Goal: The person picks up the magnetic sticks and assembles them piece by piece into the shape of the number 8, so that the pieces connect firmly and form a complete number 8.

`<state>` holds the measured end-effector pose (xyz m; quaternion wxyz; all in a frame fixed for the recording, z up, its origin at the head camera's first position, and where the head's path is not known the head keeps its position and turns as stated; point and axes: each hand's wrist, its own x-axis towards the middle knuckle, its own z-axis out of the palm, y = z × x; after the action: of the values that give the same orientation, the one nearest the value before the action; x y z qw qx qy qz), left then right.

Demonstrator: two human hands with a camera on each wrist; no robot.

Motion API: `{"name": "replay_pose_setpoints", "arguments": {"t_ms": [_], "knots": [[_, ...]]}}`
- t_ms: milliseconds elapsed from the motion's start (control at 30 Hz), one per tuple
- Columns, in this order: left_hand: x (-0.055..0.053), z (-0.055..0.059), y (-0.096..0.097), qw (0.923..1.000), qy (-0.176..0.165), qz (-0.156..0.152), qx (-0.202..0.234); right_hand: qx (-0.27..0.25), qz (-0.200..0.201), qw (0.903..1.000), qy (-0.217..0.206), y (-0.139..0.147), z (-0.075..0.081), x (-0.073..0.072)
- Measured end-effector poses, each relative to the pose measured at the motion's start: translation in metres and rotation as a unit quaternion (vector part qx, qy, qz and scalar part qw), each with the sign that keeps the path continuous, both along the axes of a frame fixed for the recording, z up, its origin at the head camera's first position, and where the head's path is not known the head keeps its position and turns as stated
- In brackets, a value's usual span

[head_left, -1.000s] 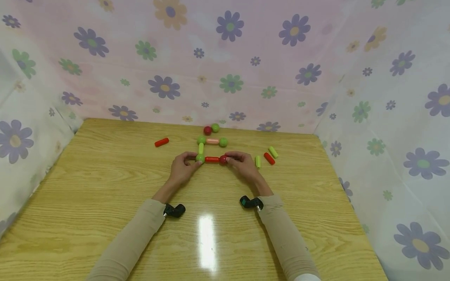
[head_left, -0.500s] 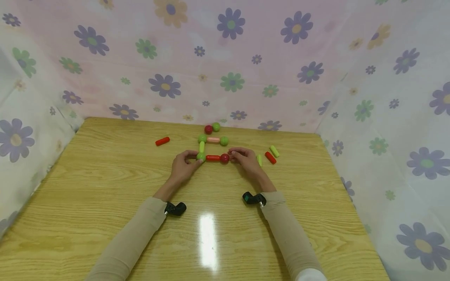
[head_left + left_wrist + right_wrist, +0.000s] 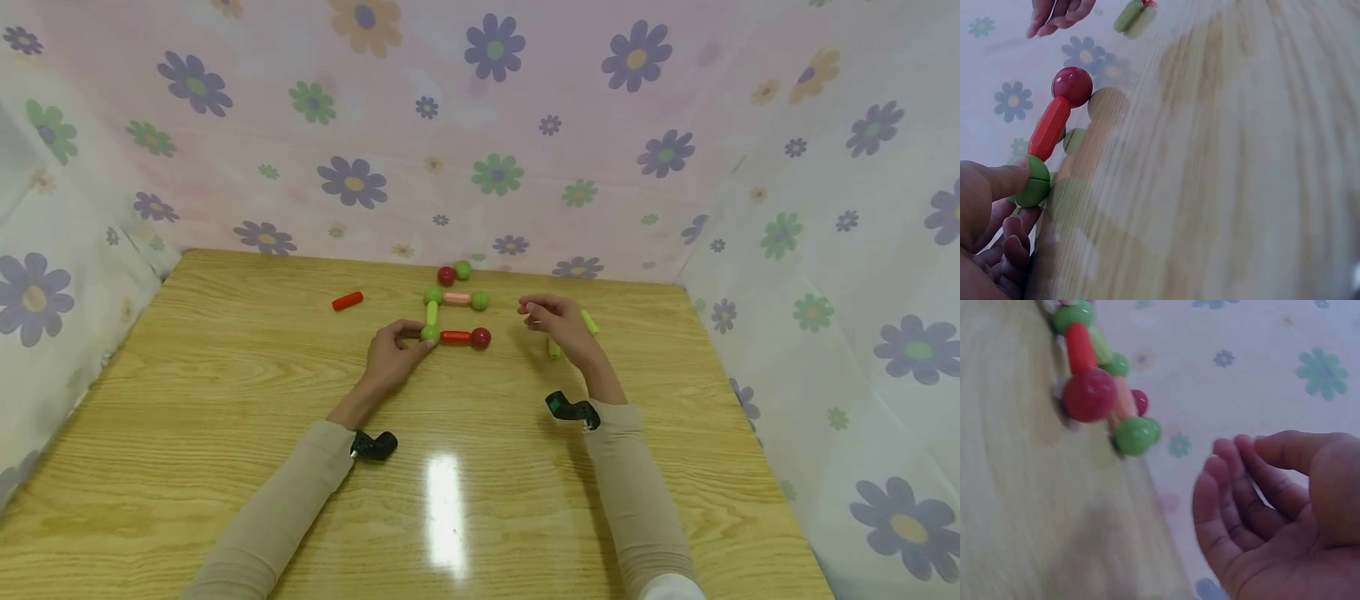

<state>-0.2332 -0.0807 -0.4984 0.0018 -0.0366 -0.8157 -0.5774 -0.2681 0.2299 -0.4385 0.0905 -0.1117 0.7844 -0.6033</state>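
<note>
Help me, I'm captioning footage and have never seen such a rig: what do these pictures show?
There is no machine here: each grip is simply a person's bare hand. The wide view is taken from the head, looking down; the two closer ones from the left and right wrists.

On the wooden table lies an open, three-sided shape of balls and rods set end to end. The left grip pinches its near-left green ball; a red rod leads from there to a dark red ball. The right grip hovers, holding nothing.

Loose pieces lie around: a spare red rod, two lime rods, and a rear pair of balls.
</note>
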Motion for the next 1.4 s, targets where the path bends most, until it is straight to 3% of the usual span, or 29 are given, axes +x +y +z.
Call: {"name": "replay_pose_setpoints", "arguments": {"t_ms": [200, 600, 800, 967, 1200, 1400], "knots": [[-0.001, -0.001, -0.001, 1.0, 0.003, 0.002, -0.001, 0.077, 0.001, 0.9967, -0.028, 0.025, 0.006, 0.004], [0.001, 0.001, 0.001, 1.0, 0.004, 0.004, -0.008, 0.122, -0.063, 0.9866, -0.088, 0.059, -0.008, 0.018], [0.001, 0.001, 0.0, 1.0, 0.002, 0.004, -0.005, 0.144, -0.088, 0.9822, -0.083, 0.057, -0.014, 0.017], [0.002, 0.001, 0.001, 1.0, 0.006, 0.002, -0.007, 0.176, -0.085, 0.9781, -0.072, 0.05, -0.016, 0.017], [0.001, 0.001, 0.001, 0.9999, 0.01, 0.004, -0.009, 0.253, -0.105, 0.9612, -0.032, 0.038, -0.017, 0.016], [0.002, 0.002, 0.001, 0.9999, 0.003, 0.006, -0.008, 0.246, -0.101, 0.9633, -0.035, 0.031, -0.02, 0.013]]}}
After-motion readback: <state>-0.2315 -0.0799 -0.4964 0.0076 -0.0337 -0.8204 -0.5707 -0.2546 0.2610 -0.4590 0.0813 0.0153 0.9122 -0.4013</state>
